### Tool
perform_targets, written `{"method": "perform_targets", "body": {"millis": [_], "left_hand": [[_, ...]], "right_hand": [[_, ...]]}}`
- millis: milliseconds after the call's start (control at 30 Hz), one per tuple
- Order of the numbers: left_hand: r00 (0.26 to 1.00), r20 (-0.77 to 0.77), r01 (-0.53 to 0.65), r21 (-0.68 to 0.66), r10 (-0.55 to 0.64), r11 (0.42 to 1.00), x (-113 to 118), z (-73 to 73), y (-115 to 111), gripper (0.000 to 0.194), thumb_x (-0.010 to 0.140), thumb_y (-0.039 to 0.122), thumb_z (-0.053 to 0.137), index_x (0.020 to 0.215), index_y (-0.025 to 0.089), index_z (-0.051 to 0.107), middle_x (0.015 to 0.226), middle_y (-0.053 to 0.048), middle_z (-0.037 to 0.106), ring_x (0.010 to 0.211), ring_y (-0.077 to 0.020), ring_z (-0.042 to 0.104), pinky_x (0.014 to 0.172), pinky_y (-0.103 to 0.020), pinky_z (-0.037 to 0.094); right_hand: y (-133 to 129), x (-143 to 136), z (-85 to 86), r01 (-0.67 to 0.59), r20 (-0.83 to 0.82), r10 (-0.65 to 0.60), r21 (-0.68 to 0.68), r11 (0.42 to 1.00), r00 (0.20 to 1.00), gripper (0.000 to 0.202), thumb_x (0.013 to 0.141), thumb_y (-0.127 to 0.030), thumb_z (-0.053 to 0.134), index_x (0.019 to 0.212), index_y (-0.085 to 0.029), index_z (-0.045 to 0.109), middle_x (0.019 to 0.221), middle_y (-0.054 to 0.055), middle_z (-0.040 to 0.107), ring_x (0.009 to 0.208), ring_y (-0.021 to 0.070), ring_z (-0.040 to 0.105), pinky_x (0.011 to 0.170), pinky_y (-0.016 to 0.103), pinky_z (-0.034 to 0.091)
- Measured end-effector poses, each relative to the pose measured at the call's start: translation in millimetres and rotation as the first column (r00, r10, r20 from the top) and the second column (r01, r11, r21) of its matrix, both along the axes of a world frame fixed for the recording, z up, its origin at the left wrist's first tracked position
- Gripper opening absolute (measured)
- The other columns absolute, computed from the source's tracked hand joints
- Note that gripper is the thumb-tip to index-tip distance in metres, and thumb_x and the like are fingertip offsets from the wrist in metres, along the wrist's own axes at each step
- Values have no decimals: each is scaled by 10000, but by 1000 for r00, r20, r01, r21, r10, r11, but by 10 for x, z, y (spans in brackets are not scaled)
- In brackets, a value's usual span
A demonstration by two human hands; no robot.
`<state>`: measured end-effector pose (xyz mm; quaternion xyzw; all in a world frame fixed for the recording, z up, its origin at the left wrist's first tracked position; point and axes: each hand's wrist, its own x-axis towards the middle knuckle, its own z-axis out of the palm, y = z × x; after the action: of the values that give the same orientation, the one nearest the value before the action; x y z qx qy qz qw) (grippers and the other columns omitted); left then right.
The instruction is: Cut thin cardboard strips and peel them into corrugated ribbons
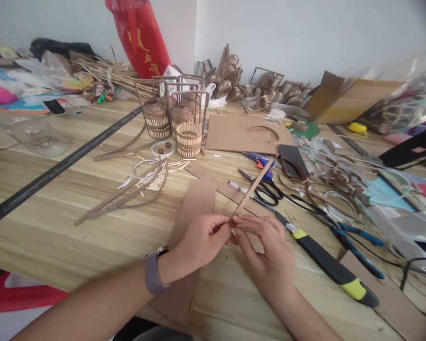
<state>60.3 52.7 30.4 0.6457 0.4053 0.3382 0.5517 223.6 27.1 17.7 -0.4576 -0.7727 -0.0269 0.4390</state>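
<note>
your left hand (199, 241) and right hand (270, 253), fingers (240, 220) clamped on one strip (254, 186), where bending too sharply could crease or split it.

Plain pale walls (305, 33) meeting in a corner behind a light wood-grained table (74, 255), in soft light.

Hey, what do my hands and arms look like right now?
Your left hand and right hand are bare, with no gloves or rings visible. No sleeves show on either forearm. A watch with a wide greyish-purple strap is on your left wrist; nothing is on the right.
</note>
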Motion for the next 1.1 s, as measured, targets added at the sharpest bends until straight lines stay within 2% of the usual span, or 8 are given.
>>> {"method": "perform_targets", "body": {"millis": [233,300,400,500,633,767,967,1100], "left_hand": [[998,-50,45,-30,-47,999,-49,21,11,255,893,246,496,816,155,721,745,-37,723,755,-191,675,658,-239,476],[998,-27,61,-32,-62,998,-50,15,25,242,898,252,498,839,158,713,789,-38,727,771,-183,669,670,-236,476],[997,4,81,-62,-81,995,-41,0,43,221,909,256,488,872,156,681,819,-32,709,721,-149,630,636,-223,453],[996,-45,79,-72,-83,994,-28,-10,47,240,927,281,466,805,152,627,695,-2,619,609,-118,538,566,-215,393],[996,-72,50,-42,-53,998,-13,1,22,252,928,279,457,741,156,572,637,19,546,574,-108,483,536,-211,349],[996,-82,45,18,-43,999,-20,15,-4,232,908,224,462,739,149,602,638,9,593,571,-107,511,517,-196,340],[987,-132,102,112,-87,988,-55,16,10,241,892,175,460,788,126,671,775,-50,702,647,-130,586,558,-202,378],[992,-60,107,-23,-108,994,-32,24,19,228,913,263,499,882,122,675,784,-41,690,612,-116,546,530,-196,372]], "right_hand": [[-8,21,9,-79,-358,-19,-256,964,934,89,936,-239,574,874,-248,637,900,40,747,874,195,713,751,347,565],[-6,25,9,-79,-341,-3,-227,971,940,73,930,-225,582,880,-251,628,901,36,747,879,196,713,764,356,561],[2,27,21,-70,-184,53,-89,994,982,96,911,-166,591,919,-262,604,889,15,751,892,194,715,813,376,525],[16,24,28,-68,-23,68,10,998,997,144,898,-141,601,977,-261,591,907,12,761,915,200,717,839,384,486],[22,10,4,-22,73,18,51,998,997,144,898,-170,631,1003,-260,593,967,19,771,971,219,711,891,413,442],[6,6,-7,12,4,-12,17,1000,1000,70,925,-189,600,942,-257,598,917,6,771,917,199,723,891,405,454],[-1,39,8,-69,-344,-16,-235,970,939,77,948,-232,558,912,-259,622,914,30,749,880,190,719,732,338,561],[-7,35,5,-44,-229,11,-139,989,973,70,933,-206,575,920,-261,616,900,21,745,919,194,713,797,359,545]]}}
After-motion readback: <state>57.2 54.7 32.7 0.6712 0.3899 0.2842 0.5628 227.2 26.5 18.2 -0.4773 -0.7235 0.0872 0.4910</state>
